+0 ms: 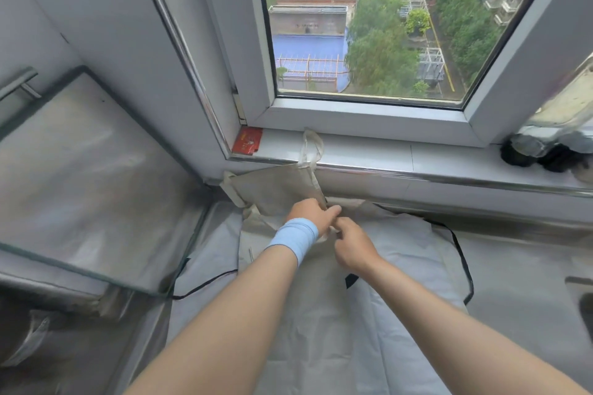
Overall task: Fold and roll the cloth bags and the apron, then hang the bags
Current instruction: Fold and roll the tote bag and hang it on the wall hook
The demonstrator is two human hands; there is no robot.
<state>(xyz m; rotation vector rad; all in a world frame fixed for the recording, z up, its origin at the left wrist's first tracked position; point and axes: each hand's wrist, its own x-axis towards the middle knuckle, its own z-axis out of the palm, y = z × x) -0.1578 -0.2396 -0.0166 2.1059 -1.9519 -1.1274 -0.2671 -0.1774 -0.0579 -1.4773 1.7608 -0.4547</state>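
The bag (279,189) leans against the wall just below the sill (369,151), with one handle (312,144) thrown up over the sill's edge. The apron (401,253) lies spread on the worktop (519,266) below the sill, partly under the bag. The left hand (313,213) and right hand (353,244) meet at the bag's lower corner. The fingers of both are curled and pinch a small fold (332,229) of pale cloth. I cannot tell whether that fold belongs to the bag or the apron.

The likeliest fault is catching both layers at once, because the bag overlaps the apron here. Pulling would then drag the apron out of flat and spoil its later folding. The handle on the sill could snag the metal edge as the bag comes down, or sweep the red packet (247,141) off the sill's left end.
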